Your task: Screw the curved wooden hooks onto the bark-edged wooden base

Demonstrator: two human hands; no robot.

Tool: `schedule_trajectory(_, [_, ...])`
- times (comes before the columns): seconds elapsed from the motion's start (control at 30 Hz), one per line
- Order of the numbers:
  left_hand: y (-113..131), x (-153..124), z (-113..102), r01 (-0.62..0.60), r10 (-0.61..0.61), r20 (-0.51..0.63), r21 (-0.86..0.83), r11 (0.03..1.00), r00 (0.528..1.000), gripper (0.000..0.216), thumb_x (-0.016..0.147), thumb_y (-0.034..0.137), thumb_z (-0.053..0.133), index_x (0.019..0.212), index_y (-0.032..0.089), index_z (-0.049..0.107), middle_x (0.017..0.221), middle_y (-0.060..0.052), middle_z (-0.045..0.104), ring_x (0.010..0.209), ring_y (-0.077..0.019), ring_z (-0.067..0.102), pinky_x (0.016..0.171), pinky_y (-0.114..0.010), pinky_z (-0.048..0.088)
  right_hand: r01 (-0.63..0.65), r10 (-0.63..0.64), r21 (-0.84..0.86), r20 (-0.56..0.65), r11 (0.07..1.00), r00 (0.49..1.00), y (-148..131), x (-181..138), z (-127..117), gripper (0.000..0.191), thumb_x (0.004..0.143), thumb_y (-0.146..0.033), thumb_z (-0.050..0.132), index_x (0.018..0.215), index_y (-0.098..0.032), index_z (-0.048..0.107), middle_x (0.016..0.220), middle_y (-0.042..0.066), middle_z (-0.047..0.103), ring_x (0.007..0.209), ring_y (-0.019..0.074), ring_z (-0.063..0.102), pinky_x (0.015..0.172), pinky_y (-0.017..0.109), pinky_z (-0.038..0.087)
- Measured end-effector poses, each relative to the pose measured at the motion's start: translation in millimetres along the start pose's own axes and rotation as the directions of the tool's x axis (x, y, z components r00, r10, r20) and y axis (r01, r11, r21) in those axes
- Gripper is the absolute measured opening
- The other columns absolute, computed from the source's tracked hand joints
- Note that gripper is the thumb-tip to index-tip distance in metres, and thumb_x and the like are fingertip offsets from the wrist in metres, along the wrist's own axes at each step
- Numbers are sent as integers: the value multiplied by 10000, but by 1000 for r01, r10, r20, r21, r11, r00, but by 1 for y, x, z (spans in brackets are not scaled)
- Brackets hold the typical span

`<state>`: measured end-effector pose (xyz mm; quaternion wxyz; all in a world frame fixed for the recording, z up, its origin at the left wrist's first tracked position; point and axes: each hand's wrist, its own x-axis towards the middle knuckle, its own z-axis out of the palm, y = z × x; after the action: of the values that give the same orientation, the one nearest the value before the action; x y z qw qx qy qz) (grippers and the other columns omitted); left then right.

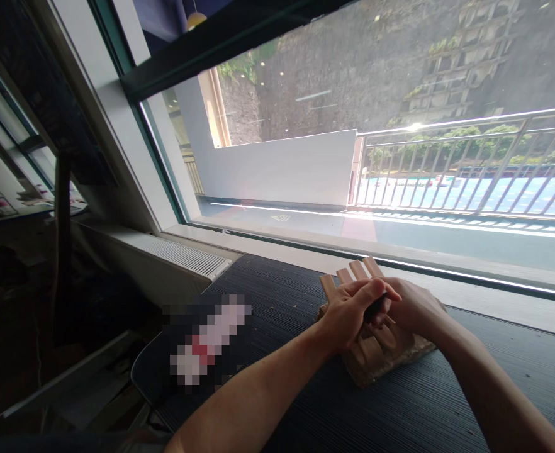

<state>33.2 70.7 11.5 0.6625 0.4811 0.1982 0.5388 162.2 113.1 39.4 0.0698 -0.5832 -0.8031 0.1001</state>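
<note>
A light brown block, looking like wood or clay, lies on the dark table in front of me. Several finger-like bars stick out from its far side, and rounded ridges show on its near side. My left hand is over the block's left part, fingers curled closed. My right hand comes in from the right, bent at the wrist, its fingers closed and mostly hidden. The two hands meet above the block. Between them shows a small dark thing, too shaded to name.
The dark ribbed table has a rounded left corner. A blurred-out pinkish-white item lies on its left side. Behind the table run a window sill and a large window. A white vent grille stands at the left.
</note>
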Motion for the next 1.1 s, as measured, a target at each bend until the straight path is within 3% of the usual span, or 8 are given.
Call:
schedule_trajectory(0.1, [-4,1,-1,10,-11,-12,-30,999,1000,460,799,579,504,802,121,555,556,53,413,414,-31,308,401,-182,199,20,-20,0,-27,1000,999,-1,1,2,206,765,-346,460,765,-244,639,681,23,660,560,141,506,514,254,259])
schedule_trajectory(0.23, [-9,3,-2,-92,89,-62,-41,995,994,373,816,540,515,772,182,423,525,78,421,381,-30,275,383,-168,193,29,-27,25,-73,999,997,1,3,6,319,815,-413,395,754,-249,662,683,25,654,574,146,514,517,255,260])
schedule_trajectory(0.43, [-7,5,-3,-121,114,-114,-51,991,987,343,801,469,583,739,180,410,610,58,474,464,-38,410,455,-169,308,-47,31,-40,-331,998,943,25,10,7,343,831,-428,376,843,-257,673,798,42,675,666,186,553,552,269,306])
schedule_trajectory(0.5, [-6,5,-2,-111,102,-127,-63,992,987,343,796,472,585,743,180,414,612,57,475,459,-38,410,459,-174,309,-100,110,54,-230,994,967,36,14,8,365,823,-467,384,834,-253,679,736,38,673,637,186,561,536,266,322])
schedule_trajectory(0.63, [-4,4,2,-29,16,-140,-89,996,990,371,780,519,572,756,176,430,580,64,454,409,-24,339,415,-169,229,-88,103,246,-51,965,993,49,19,12,413,829,-494,377,741,-217,671,628,18,652,544,145,555,504,246,343])
schedule_trajectory(0.8, [-3,3,7,49,-54,-130,-36,998,990,482,741,627,540,708,153,457,505,63,409,384,-21,278,377,-171,169,-66,88,272,-67,960,994,50,18,15,436,831,-508,368,729,-205,663,594,12,637,490,127,521,478,240,332])
schedule_trajectory(0.93, [-3,3,1,11,-13,-51,-34,999,999,463,771,633,507,742,177,429,482,86,365,373,-25,245,366,-159,174,-53,79,281,-80,958,994,50,18,14,421,827,-509,383,745,-207,664,576,3,628,480,125,509,481,242,335])
schedule_trajectory(1.1, [-4,3,-3,-30,27,-103,-35,999,994,415,752,561,594,740,178,433,569,69,433,423,-28,344,393,-153,233,-74,100,276,-80,958,992,50,18,14,416,820,-515,397,741,-208,666,566,2,625,470,125,508,475,246,339])
